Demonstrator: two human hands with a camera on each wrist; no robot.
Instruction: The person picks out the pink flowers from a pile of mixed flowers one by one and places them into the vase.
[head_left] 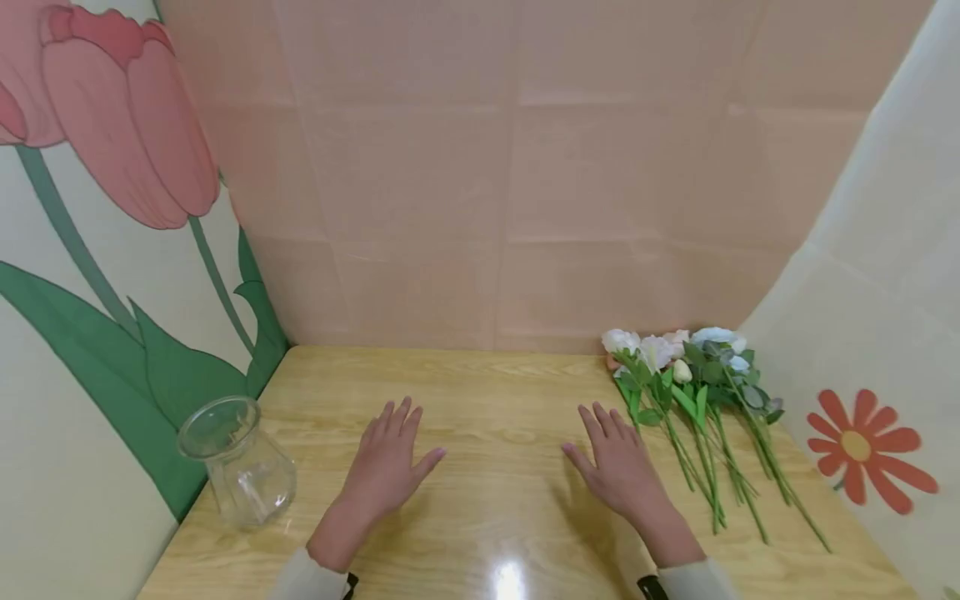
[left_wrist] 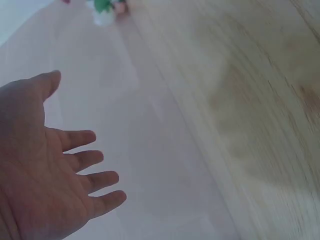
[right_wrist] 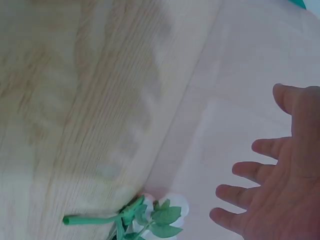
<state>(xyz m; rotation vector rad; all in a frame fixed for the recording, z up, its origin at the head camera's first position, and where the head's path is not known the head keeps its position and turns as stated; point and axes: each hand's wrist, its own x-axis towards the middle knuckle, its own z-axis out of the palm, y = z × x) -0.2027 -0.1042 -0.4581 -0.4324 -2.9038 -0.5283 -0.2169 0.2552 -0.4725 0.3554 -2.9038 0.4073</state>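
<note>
My left hand [head_left: 386, 462] hovers over the table with straight, spread fingers and holds nothing; in the left wrist view its palm [left_wrist: 45, 175] shows. To its left stands a clear glass vase [head_left: 251, 475], upright, with a flared rim and nothing visible inside. My right hand [head_left: 621, 467] is likewise spread above the table, holding nothing. Just right of it lies a bunch of flowers [head_left: 705, 400] with white, pale pink and bluish heads and long green stems. Part of the bunch, green leaves [right_wrist: 165, 215], appears at the bottom of the right wrist view.
The wooden table [head_left: 495, 417] meets a pink cloth backdrop [head_left: 510, 208] at its far edge. A tulip-print cloth [head_left: 127, 133] hangs at the left, close to the vase. On the right is a white cloth with a printed red flower [head_left: 855, 446], beside the stems.
</note>
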